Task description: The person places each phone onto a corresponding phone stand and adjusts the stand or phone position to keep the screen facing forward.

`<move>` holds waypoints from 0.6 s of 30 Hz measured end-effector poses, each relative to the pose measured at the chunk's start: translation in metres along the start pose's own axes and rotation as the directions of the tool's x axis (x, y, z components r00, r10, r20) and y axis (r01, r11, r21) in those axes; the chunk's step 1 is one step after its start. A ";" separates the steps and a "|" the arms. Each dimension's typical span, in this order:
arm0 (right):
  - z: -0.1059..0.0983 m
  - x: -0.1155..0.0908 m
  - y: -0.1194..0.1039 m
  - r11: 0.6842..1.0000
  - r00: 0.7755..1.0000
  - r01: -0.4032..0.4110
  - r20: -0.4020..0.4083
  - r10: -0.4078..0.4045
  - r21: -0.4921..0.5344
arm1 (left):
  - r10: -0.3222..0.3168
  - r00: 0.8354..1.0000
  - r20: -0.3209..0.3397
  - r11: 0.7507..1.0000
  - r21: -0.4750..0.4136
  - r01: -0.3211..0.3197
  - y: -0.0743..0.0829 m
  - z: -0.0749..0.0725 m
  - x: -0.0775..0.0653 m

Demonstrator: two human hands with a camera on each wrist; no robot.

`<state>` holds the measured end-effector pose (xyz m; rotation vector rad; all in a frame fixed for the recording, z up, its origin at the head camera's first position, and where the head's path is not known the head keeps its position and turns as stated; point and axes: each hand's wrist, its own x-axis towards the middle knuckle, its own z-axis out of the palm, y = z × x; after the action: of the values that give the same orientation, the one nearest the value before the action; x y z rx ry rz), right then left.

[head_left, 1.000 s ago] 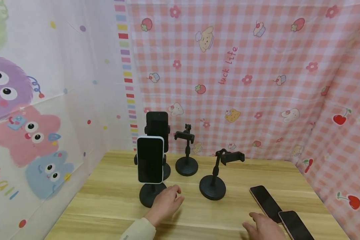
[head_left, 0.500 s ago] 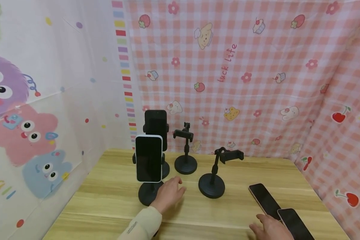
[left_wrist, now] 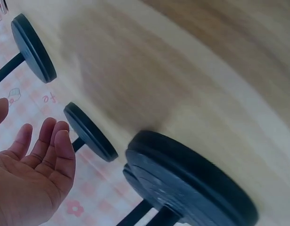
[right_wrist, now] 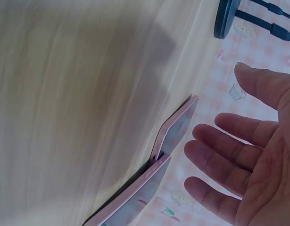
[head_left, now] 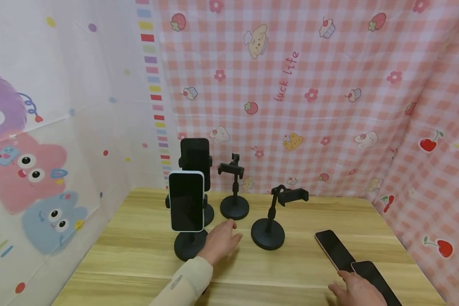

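My left hand hovers with loose fingers to the right of the front phone stand, whose clamp holds a white-edged phone. In the left wrist view that hand has nothing between its fingers. My right hand is held low over two dark-screened phones lying on the table, the far phone and the near phone, which overlap at their ends. The right wrist view shows this hand with spread fingers, apart from the pinkish phone edges.
Behind the white-edged phone, a black phone sits in another stand. Two stands with bare clamps, one at the back and one in the middle, stand on the wooden table. Patterned cloths hang around it.
My left hand has shifted slightly forward and to the right. My right hand has moved right, over the lying phones. The head view has tilted a little; stands and phones stay put.
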<state>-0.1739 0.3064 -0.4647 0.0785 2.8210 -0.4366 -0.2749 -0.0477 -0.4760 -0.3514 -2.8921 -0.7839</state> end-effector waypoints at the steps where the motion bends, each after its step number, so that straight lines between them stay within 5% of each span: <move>1: -0.001 0.000 0.002 1.000 1.000 -0.006 0.002 0.006 -0.002 | 0.002 1.000 0.003 1.000 0.000 -0.002 0.002 0.000 0.001; 18: -0.008 -0.001 0.032 1.000 1.000 0.008 -0.018 -0.009 -0.016 | 0.043 0.997 0.061 0.999 -0.012 -0.043 0.039 0.001 0.019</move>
<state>-0.1716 0.3393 -0.4663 0.0677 2.8430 -0.4178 -0.2835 -0.0113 -0.4543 -0.4447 -2.9267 -0.7957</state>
